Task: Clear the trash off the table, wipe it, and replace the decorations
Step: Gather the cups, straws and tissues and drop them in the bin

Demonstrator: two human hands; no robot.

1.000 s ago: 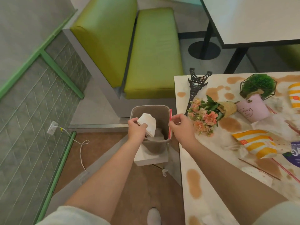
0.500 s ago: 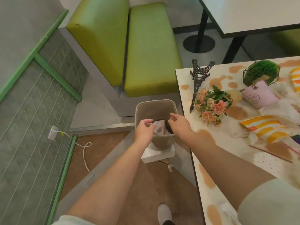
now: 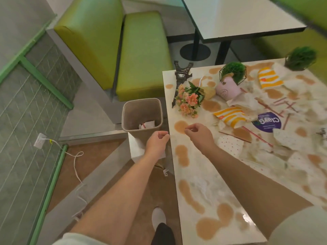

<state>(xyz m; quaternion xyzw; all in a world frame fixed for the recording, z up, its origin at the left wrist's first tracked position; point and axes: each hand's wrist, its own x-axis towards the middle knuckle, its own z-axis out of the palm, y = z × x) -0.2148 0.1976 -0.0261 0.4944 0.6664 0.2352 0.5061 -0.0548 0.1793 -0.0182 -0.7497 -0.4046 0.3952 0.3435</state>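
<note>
The table (image 3: 192, 175) is pale and glossy, blotched with many brown spills from its near edge to its far edge. Trash lies across its right half: two yellow-and-white striped wrappers, one (image 3: 230, 117) toward the middle and one (image 3: 269, 77) near the far edge, several crumpled white napkins (image 3: 246, 101) among them, at least two dotted paper sheets (image 3: 230, 144), a scatter of thin red-and-white straws (image 3: 256, 137) and brown sticks, and one round purple lid (image 3: 267, 121) with white lettering.

The decorations are all lying or standing near the far left corner: one dark metal tower model (image 3: 180, 80) tipped over along the left edge, one bunch of pink and peach flowers (image 3: 189, 99) lying against it, one pink pot (image 3: 227, 89) on its side, and one green plant in a wire frame (image 3: 233, 71) just behind the pot. A second green plant (image 3: 300, 58) sits at the far right edge.

One beige trash bin (image 3: 141, 115) stands on the floor just beside the table's left edge, with a white napkin and a red-striped straw inside.

The left hand (image 3: 156, 144) hangs between the bin and the table's left edge, fingers loosely curled around nothing. The right hand (image 3: 200, 135) hovers over the table near the left edge, fingers also loosely bent and holding nothing.

Beyond the bin is a green bench (image 3: 141, 55); a second table (image 3: 230, 15) stands farther back.
</note>
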